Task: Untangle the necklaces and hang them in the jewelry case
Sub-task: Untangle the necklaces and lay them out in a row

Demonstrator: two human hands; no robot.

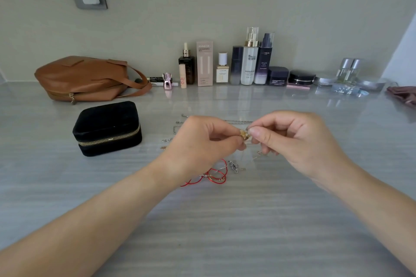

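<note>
At the middle of the worktop (202, 243), the left hand (202, 139) and right hand (299, 141) meet fingertip to fingertip.

- Left hand: thumb and forefinger pinch a small gold pendant (243, 134); other fingers curled under.
- Right hand: thumb and forefinger pinch the same pendant from the opposite side; other fingers curled.
- Any fine chain attached to the pendant is too thin to make out; possibly one runs down towards the worktop.

The rest of the necklaces lie on the worktop. Several silver chains (180, 128) show beyond and to the left of the left hand, partly hidden by it. A red cord (216, 175) lies looped below the left wrist, with a short silver chain (234, 166) just beside it.

The jewelry case (108, 128), black with a gold zip, stands left of the hands, zipped closed and apart from the chains.

Behind it lies a brown bag (90, 78). A row of cosmetic bottles and jars (247, 63) stands against the wall.
</note>
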